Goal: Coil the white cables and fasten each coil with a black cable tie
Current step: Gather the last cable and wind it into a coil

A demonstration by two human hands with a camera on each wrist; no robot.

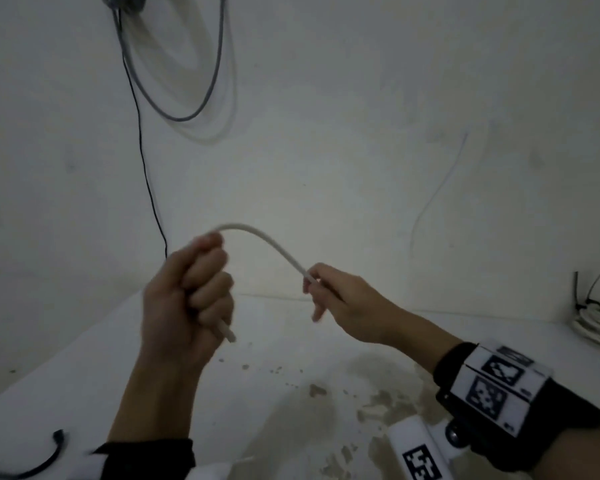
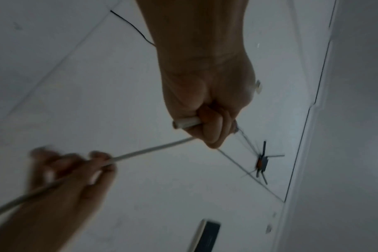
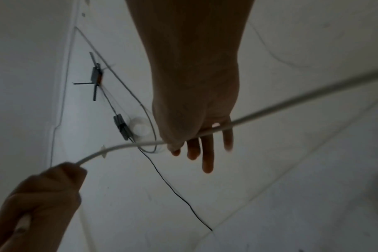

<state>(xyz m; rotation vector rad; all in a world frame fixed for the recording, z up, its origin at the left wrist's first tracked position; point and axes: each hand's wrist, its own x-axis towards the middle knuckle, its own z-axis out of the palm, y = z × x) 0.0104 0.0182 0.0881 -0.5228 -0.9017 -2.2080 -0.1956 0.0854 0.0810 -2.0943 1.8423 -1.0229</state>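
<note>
Fisted round the white cable (image 1: 274, 242) near its cut end, the left hand (image 1: 187, 292) anchors it while, at 3 o'clock, the right hand's (image 1: 347, 299) fingers (image 1: 309, 277) pinch the light, springy run (likely to uncoil unless gripped where loops cross).

Thin black wire (image 1: 146, 168) down the wall — grey loop (image 1: 187, 81) beside it.

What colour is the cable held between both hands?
White; the cable shows best in the head view.
</note>
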